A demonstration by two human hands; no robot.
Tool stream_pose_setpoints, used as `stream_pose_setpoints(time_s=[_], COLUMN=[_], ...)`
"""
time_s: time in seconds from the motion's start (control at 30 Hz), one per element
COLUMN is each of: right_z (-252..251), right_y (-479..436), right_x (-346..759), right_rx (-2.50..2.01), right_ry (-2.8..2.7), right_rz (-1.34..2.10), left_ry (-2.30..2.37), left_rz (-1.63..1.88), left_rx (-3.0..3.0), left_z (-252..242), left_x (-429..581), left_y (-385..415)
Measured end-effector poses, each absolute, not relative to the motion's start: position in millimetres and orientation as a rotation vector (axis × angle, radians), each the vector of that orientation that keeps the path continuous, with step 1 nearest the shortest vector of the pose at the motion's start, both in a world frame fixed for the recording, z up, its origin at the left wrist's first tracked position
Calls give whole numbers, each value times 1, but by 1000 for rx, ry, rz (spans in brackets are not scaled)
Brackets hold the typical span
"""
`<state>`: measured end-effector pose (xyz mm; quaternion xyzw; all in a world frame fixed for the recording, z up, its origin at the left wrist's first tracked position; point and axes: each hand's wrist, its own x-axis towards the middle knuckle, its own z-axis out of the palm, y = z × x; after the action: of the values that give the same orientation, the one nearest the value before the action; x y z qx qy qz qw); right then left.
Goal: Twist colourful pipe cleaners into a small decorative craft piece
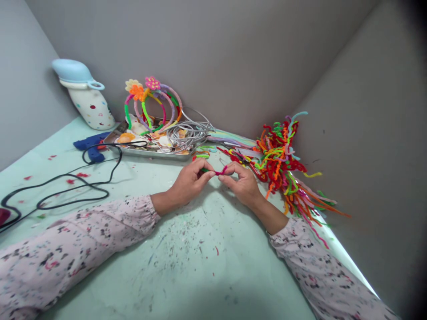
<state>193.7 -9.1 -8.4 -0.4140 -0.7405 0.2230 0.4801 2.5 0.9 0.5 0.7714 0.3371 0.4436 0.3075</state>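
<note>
A red-and-green pipe cleaner (216, 171) sits pinched just above the table, between my left hand (190, 182) and right hand (242, 184), the fingers (206, 174) of both clamped on it. A heap of loose pipe cleaners (276, 162) lies at 2 o'clock, touching distance from my right hand. A metal tray (150, 153) sits at 11 o'clock under flower headbands (153, 104), with a glue gun (90, 146) at 10 o'clock.

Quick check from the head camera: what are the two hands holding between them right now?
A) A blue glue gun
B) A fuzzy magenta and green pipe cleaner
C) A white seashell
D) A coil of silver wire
B. The left hand and right hand pinch the fuzzy magenta and green pipe cleaner between their fingers.
</note>
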Motion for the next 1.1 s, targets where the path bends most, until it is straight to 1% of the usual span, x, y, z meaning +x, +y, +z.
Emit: stream_pose_setpoints(time_s=[0.5,0.87,1.1], right_z=[-6,-5,-3], right_y=[-10,-8,-9], right_x=[195,195,197], right_rx=[-1034,-1086,-1054], right_ry=[-1861,-1832,-1880], right_rz=[525,677,588], left_ry=[923,919,946], left_rz=[1156,1167,1157], left_rx=[2044,2086,2024], left_z=[-1,0,-3], left_x=[3,3,2], left_y=[1,1,1])
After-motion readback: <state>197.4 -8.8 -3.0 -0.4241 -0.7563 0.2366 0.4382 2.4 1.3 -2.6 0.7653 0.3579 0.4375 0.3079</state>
